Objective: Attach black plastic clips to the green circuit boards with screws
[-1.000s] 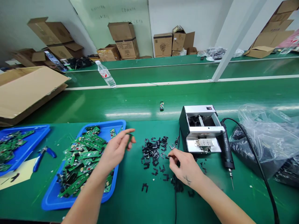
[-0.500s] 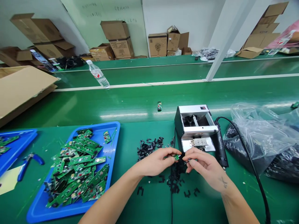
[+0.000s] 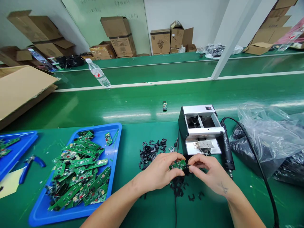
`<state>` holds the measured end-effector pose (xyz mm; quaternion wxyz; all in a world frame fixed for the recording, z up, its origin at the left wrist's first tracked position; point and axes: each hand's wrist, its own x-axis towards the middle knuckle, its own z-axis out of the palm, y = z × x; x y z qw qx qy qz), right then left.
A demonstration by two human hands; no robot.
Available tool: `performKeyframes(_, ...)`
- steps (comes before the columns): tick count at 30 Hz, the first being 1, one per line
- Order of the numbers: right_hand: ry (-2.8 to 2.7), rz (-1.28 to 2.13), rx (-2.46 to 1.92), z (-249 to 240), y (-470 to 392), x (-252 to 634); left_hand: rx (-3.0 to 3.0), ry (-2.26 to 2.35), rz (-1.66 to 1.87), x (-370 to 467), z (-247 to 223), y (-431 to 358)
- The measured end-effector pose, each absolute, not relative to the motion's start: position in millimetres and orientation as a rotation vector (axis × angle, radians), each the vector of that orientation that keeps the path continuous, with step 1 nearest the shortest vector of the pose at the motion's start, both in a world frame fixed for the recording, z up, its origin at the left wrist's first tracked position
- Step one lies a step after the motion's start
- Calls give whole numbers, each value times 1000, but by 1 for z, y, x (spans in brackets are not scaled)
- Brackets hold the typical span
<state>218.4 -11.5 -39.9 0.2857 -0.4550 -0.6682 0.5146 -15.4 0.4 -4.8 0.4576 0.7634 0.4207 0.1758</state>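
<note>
My left hand pinches a small green circuit board between thumb and fingers, and its component side shows. At the board's right end, the fingertips of my right hand are pressed together. Whatever they pinch is too small and dark to make out. Under and in front of both hands lies a scatter of small black plastic clips. A second heap of black clips lies behind my left hand. Just beyond my fingers stands a silver and black benchtop machine with a metal fixture at its front.
To the left is a blue tray piled with circuit boards. Blue-handled cutters lie farther left. On the right are a black corded hand tool and clear plastic bags. One board sits behind, near a water bottle.
The board in my left hand has turned so more of its component side shows. My right fingertips have moved in to its right end. The view has shifted slightly.
</note>
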Motion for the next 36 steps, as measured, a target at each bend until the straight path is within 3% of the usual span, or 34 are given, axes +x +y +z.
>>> performKeyframes(36, -1898, 517, -1281, -34, -28, 202, 1666, 1022, 619, -10, -11, -4)
